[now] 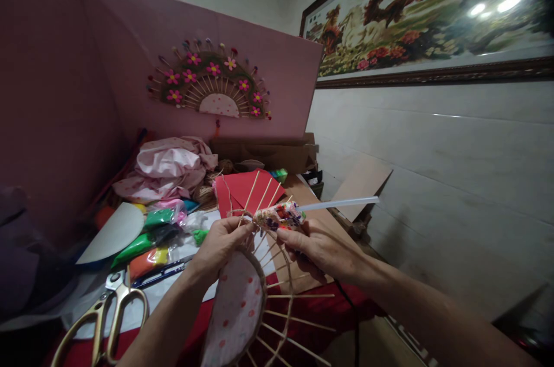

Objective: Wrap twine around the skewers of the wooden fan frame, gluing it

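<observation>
My right hand grips a flower-patterned glue gun, and a long clear glue stick juts out of its back end. The gun's nozzle points left, close to my left fingertips. Pinched in my left hand is the edge of a half-round fan frame, covered in white cloth with pink dots. Thin wooden sticks spread out from its curved rim. Twine runs across the sticks in an arc. What exactly lies between my left fingertips is partly hidden.
Gold-handled scissors and a dark blue utility knife lie at left, beside bags of coloured clay. Behind are red paper and crumpled pink cloth. A finished flowered fan hangs on the pink panel. A black cord trails below my right hand.
</observation>
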Motion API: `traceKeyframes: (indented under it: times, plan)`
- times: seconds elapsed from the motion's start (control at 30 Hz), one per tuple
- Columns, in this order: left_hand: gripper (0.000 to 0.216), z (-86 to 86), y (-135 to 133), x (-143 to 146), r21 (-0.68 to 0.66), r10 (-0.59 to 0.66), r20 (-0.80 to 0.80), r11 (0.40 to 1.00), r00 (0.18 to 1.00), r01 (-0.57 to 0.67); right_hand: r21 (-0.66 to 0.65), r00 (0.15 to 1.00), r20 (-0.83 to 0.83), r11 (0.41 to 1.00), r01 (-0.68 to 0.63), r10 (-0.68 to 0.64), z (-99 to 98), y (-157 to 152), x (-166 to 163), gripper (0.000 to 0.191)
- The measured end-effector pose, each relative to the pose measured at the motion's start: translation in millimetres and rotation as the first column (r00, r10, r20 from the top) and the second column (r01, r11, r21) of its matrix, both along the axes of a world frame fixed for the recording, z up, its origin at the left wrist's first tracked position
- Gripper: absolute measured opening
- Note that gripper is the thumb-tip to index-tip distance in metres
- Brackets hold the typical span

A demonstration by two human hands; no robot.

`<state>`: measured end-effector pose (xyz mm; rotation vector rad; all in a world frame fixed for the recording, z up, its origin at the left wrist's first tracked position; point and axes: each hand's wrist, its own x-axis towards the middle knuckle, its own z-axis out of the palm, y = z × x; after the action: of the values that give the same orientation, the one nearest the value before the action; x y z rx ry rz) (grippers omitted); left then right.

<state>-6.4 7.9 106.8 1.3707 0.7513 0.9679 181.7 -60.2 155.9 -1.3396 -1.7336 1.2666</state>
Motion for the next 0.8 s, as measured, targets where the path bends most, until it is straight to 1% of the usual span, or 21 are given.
traceKeyframes:
  times: [0.2,0.33,0.63,0.8]
  plan:
    - [0.032,1.2,-0.3,0.1,0.008,0.006,-0.004,1.0,1.0,-0.006,0.011,1.0,-0.021,1.0,-0.021,0.021,1.9,0.0,-0.1,0.04]
    - [0.031,1.6,-0.4,0.4,-0.01,0.003,0.001,1.0,1.0,-0.003,0.005,1.0,-0.011,1.0,-0.02,0.02,2.8,-0.9,-0.5,0.039]
    - [0.03,2.2,-2.1,-1.0,0.01,0.005,-0.003,1.0,1.0,-0.005,0.0,0.999,-0.007,0.999,-0.037,0.037,2.5,-0.9,0.2,0.039]
    - [0.03,2.9,-2.0,0.0,0.0,0.003,-0.007,1.0,1.0,-0.003,-0.006,1.0,-0.02,1.0,-0.018,0.018,0.9,-1.4,0.9,0.041]
